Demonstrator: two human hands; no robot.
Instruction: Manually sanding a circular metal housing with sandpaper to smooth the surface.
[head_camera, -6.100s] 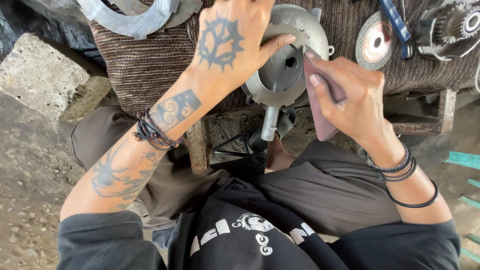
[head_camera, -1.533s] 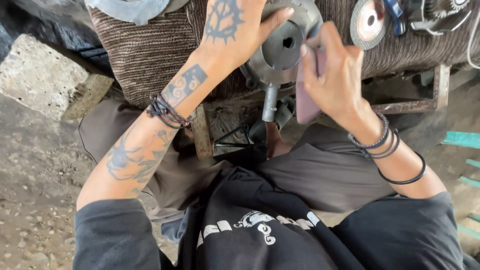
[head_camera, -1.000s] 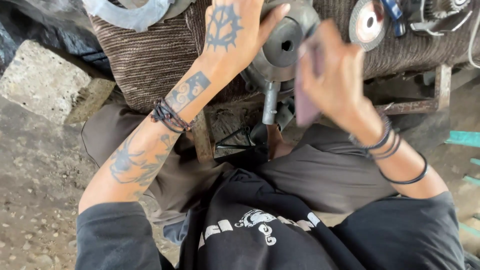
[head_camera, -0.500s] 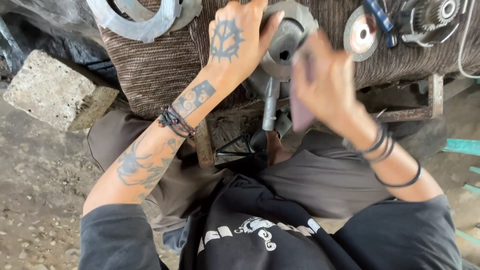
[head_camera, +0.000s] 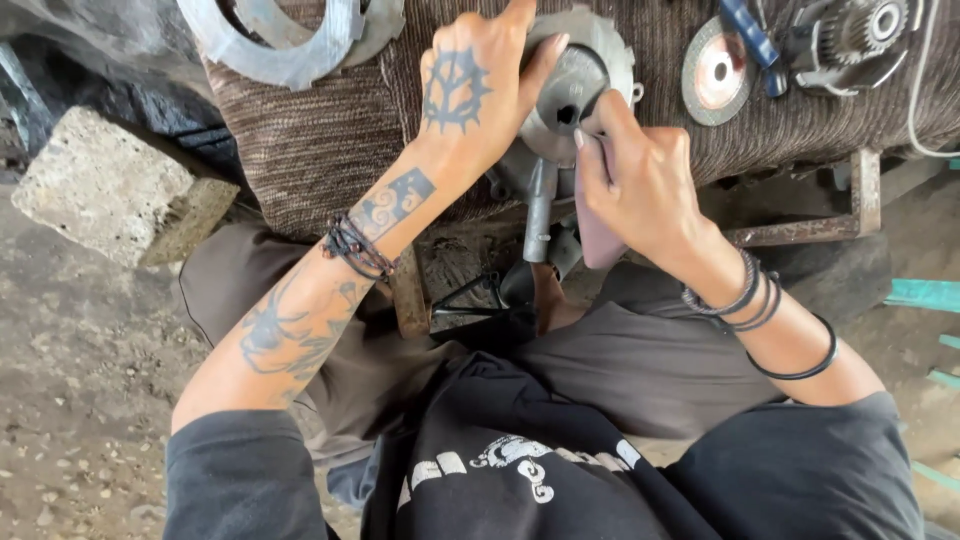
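Metal housing on brown woven cloth

— What is the person wearing?
— A black top with pale print at the chest, sleeves pushed up, and dark brown trousers.
— And the arms?
— The left hand bears a dark wheel-like tattoo, with more on the forearm and beaded wristbands. The right hand has thin black bangles behind it.

Left hand steadies metal housing; right hand presses sandpaper.
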